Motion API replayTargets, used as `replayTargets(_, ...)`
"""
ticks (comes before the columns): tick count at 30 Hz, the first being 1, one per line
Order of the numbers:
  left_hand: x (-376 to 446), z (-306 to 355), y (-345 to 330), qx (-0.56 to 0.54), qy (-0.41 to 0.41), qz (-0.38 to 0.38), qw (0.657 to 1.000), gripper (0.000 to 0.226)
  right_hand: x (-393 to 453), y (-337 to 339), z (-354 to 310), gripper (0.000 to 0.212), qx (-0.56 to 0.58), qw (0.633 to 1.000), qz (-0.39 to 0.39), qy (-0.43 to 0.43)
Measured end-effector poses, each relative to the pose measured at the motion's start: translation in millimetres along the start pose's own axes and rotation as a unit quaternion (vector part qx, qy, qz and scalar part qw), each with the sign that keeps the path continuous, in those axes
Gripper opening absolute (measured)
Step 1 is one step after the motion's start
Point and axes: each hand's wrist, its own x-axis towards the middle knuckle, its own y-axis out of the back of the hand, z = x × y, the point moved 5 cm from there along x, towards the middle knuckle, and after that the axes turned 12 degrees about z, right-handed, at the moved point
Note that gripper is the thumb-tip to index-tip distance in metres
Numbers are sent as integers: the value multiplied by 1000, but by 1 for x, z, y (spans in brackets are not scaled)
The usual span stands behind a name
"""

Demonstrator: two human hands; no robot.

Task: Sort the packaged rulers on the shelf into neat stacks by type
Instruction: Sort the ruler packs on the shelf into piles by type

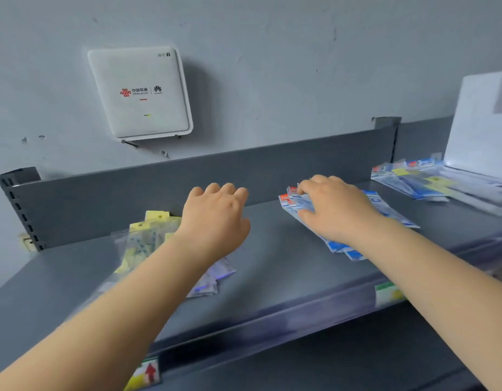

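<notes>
On the grey shelf point(272, 266) lie three groups of packaged rulers. A stack with yellow header cards point(148, 235) sits at the left, partly hidden by my left forearm. My left hand point(216, 218) hovers above the shelf just right of that stack, fingers loosely curled, holding nothing. A fanned stack of blue and red packs point(385, 207) lies in the middle right. My right hand point(331, 210) lies on top of it, fingertips at its far left end. A third pile of mixed blue and yellow packs point(413, 182) lies at the far right.
A white router box point(140, 91) hangs on the wall above the shelf's back panel point(216, 176). A white carton point(481, 128) stands at the far right behind the mixed pile. Price labels point(388, 293) sit on the shelf's front lip.
</notes>
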Motion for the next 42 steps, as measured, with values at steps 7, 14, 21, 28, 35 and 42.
replayTargets(7,58,121,-5,-45,-19,15,999,40,-14,20,122,33,-23,1000,-6,-7)
replayTargets(14,98,241,-14,-66,-30,-14,997,37,-36,29,246,31,-7,999,-33,-41)
replayTargets(21,133,318,-37,-82,-41,-66,994,41,-42,19,347,32,48,992,-68,-96)
replayTargets(28,176,369,-64,-125,-83,-97,984,43,-29,-4,419,32,95,981,-81,-149)
replayTargets(35,208,399,-109,-112,-102,-149,977,48,5,-33,476,31,81,979,-77,-173)
replayTargets(42,202,401,-129,-194,-81,-158,965,56,15,-74,503,40,24,962,-200,-182)
